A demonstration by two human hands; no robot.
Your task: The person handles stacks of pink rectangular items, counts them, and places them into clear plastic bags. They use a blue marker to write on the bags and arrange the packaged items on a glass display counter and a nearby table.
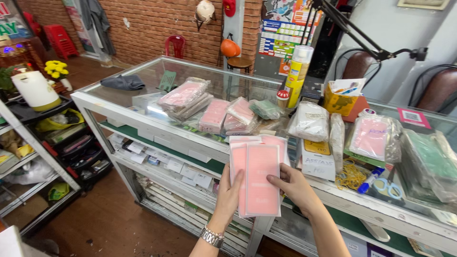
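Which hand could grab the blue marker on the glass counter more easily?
Probably the right hand. It is nearer the blue marker, which lies to its right on the glass counter. The left hand sits farther off, and both hold the pink packets.

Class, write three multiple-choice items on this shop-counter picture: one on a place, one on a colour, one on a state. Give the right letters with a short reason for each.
1. Where do the loose rubber bands lie?
A. on the glass counter, right of the hands
B. on the floor
C. on the metal shelf at the left

2. What colour are the flat packets held in the hands?
A. green
B. pink
C. blue

3. How are the packets held?
A. by the left hand alone
B. they lie loose on the counter
C. by both hands, fanned out

Key: 1 A, the yellow bands sit on the glass beside a blue marker. 2 B, their faces are pink with white edges. 3 C, the left hand and the right hand each grip a side.
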